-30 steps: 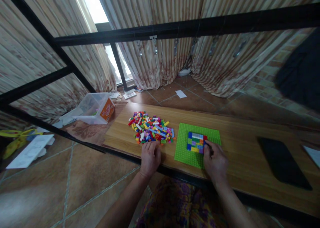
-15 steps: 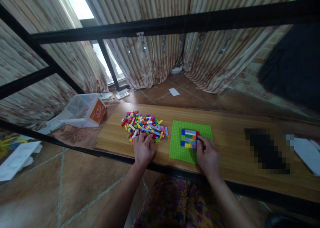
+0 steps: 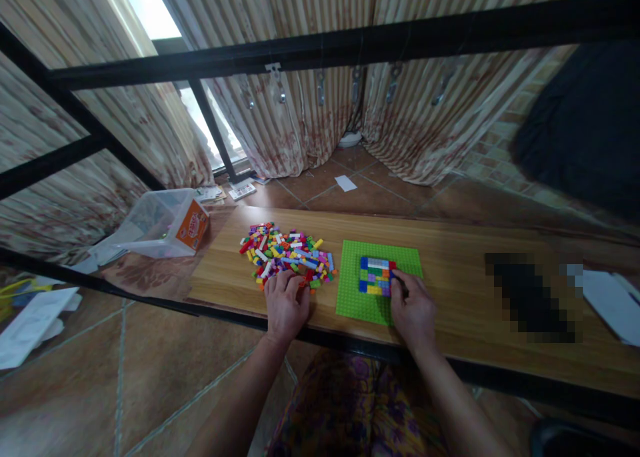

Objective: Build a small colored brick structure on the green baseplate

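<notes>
Rows of coloured building bricks [image 3: 375, 275] are fixed on a green studded baseplate [image 3: 350, 303]. At their right edge is my right hand [image 3: 415, 307], thumb and forefinger closed on a small building brick that the fingers mostly cover. To the left lies a loose pile of mixed bricks [image 3: 285, 251]. My left hand [image 3: 287, 303] rests at the near side of that pile, fingers bent and somewhat apart, with the thumb off to the side. Its fingertips touch the bricks, and I see none held between them.
Both hands work over a narrow wooden table [image 3: 465, 263]. A clear plastic box [image 3: 160, 227] with an orange label stands beyond its left end. A blurred-out dark object [image 3: 533, 300] and white papers [image 3: 610, 303] lie at the right. A black metal bar [image 3: 320, 47] crosses above.
My left thumb and fingers have shifted slightly among the near bricks of the pile. The right hand stays at the right edge of the built bricks. The whole view has moved slightly.
</notes>
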`<state>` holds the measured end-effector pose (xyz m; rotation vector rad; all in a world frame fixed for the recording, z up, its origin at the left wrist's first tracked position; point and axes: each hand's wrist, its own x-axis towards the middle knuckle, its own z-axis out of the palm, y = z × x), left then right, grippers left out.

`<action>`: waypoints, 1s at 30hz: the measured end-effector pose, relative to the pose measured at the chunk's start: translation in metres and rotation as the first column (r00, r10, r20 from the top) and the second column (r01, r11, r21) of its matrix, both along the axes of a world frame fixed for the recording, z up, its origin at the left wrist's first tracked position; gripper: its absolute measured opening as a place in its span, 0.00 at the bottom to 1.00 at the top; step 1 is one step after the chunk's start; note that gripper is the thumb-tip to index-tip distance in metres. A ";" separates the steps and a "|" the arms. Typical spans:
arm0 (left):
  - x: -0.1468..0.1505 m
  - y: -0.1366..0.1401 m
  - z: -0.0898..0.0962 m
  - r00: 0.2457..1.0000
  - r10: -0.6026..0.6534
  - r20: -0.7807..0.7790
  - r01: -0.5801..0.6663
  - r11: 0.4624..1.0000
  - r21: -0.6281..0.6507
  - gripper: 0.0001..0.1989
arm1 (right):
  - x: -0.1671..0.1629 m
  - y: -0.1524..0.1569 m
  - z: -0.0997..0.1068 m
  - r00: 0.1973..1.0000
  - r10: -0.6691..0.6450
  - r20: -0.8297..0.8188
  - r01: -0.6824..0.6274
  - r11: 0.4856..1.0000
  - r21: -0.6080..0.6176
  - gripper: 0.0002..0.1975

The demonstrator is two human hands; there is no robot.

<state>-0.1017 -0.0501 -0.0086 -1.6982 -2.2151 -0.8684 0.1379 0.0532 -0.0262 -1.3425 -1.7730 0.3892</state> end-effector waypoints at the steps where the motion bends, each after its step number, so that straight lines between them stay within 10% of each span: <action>1: 0.000 -0.001 0.001 1.000 0.000 0.013 0.000 1.000 -0.007 0.05 | 0.000 0.000 0.000 1.000 -0.001 0.001 0.001 1.000 0.000 0.18; 20: -0.006 0.004 0.004 1.000 0.004 0.004 -0.005 0.999 0.051 0.07 | 0.000 0.001 -0.002 1.000 0.016 -0.010 -0.015 0.999 0.031 0.17; 30: 0.046 0.011 0.018 0.856 -0.306 0.417 0.288 0.952 0.109 0.07 | -0.001 0.002 -0.004 0.999 0.018 -0.033 -0.018 1.000 0.012 0.17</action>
